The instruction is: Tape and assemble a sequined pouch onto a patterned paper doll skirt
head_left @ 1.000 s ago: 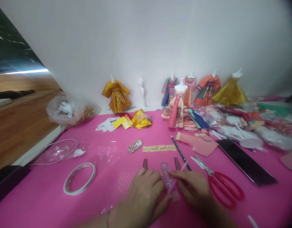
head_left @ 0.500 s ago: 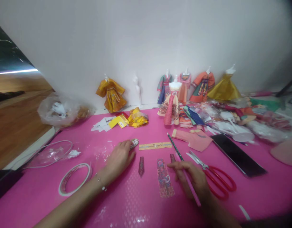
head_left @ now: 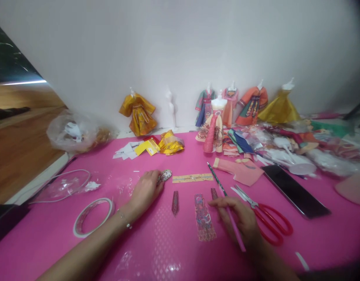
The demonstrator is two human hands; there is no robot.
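My left hand [head_left: 146, 190] rests on the pink tabletop, its fingers closed around one end of a small oval piece with a speckled, glittery top [head_left: 166, 175]. What lies under the fingers is hidden. In my right hand [head_left: 235, 216] a slim pencil [head_left: 217, 178] is held slantwise, dark at its far part and pink at the near end. My right fingertips are beside a short dark patterned strip [head_left: 213, 192], partly covered. Left of that hand lies a patterned fabric-like panel [head_left: 204, 218]. A dark pointed strip [head_left: 175, 203] and a long tan decorated band [head_left: 192, 178] lie between my hands.
Red-handled scissors [head_left: 269, 216] and a black phone [head_left: 295, 191] lie right, beside a pink garment piece [head_left: 240, 171]. A tape roll [head_left: 93, 217] is left. Dressed miniature mannequins [head_left: 139, 111] and a bare white one [head_left: 171, 109] stand along the wall. Plastic-wrapped pieces [head_left: 285, 150] heap up right.
The view has shifted slightly. My left hand has drawn back a little, so more of the speckled oval shows. My right hand still holds the pencil in much the same place.
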